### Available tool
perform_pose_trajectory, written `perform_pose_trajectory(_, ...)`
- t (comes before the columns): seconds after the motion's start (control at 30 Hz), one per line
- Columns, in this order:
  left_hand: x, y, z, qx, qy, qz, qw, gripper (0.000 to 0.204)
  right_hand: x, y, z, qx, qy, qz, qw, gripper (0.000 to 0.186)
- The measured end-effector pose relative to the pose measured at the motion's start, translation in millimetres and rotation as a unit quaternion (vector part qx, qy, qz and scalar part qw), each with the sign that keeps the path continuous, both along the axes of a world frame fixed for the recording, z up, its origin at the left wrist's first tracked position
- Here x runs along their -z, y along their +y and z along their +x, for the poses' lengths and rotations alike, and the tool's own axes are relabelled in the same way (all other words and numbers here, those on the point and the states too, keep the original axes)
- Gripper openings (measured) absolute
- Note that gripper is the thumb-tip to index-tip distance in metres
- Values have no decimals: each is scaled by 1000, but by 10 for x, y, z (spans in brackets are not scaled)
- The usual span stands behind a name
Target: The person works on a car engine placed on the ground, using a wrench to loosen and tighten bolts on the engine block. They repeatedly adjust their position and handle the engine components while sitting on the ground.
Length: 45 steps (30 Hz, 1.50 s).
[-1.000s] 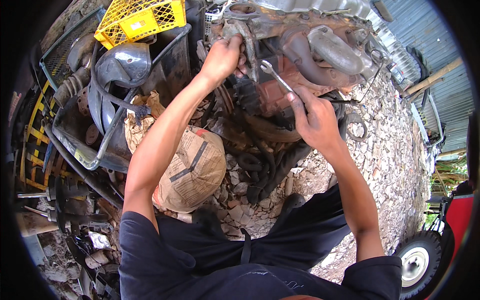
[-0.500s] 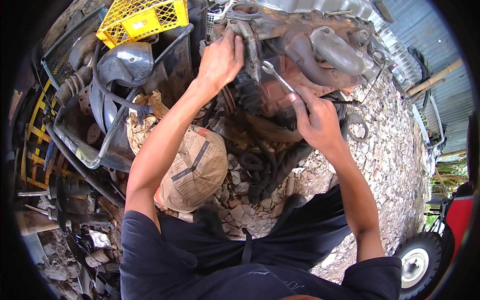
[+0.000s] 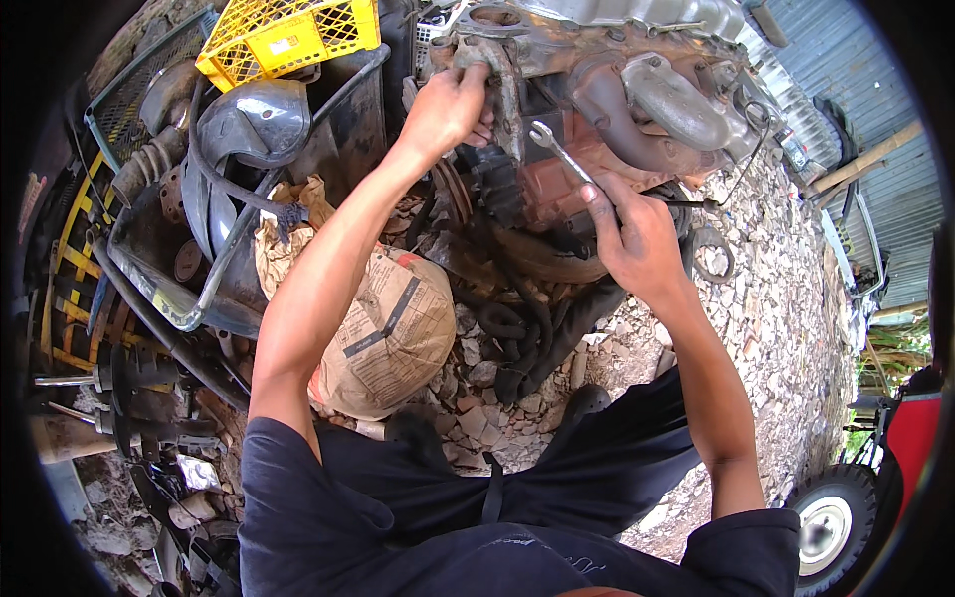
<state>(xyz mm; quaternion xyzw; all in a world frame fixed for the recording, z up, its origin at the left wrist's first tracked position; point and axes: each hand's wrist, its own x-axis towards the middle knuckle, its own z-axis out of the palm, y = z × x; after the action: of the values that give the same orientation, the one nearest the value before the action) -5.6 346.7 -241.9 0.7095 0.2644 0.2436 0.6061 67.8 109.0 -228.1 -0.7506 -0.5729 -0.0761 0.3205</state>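
Note:
My left hand (image 3: 445,111) is at the front of an engine (image 3: 567,169), its fingers curled against a worn grey metal bracket (image 3: 505,95). Whatever the fingertips pinch there is hidden behind them. In my right hand (image 3: 642,239) is a silver wrench (image 3: 562,151), gripped near its lower end with the thumb along it. The wrench's open jaw points up and left, just right of the bracket, apparently clear of it. Beyond it are the engine's reddish-brown block and a grey curved manifold pipe (image 3: 674,102).
A yellow crate (image 3: 288,45) stands at the upper left above a dark bin (image 3: 239,298) of used parts. Near my legs sits a brown paper-wrapped bundle (image 3: 393,333). Black hoses (image 3: 517,343) lie below the engine. Gravel (image 3: 766,328) spreads to the right, with a vehicle wheel (image 3: 831,522) beyond.
The fingers of my left hand have curled at the bracket, and lower fingers now show beneath. The wrench has shifted only slightly in view, still in my right hand.

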Motion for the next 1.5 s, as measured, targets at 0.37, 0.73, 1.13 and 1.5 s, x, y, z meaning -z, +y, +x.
perform_pose_trajectory(0.37,-60,90,1,28,2,-110,994,42,0,24,-59,-6,0,-1,1000,12)
perform_pose_trajectory(0.73,-21,233,-4,102,-1,-238,966,32,-27,33,-79,-9,25,-26,999,18)
perform_pose_trajectory(1.13,74,105,-21,30,-17,196,980,33,-65,25,-36,-6,-1,18,1000,11)
perform_pose_trajectory(1.5,-119,84,-100,41,7,-73,996,38,-51,-22,14,0,-6,16,1000,12)
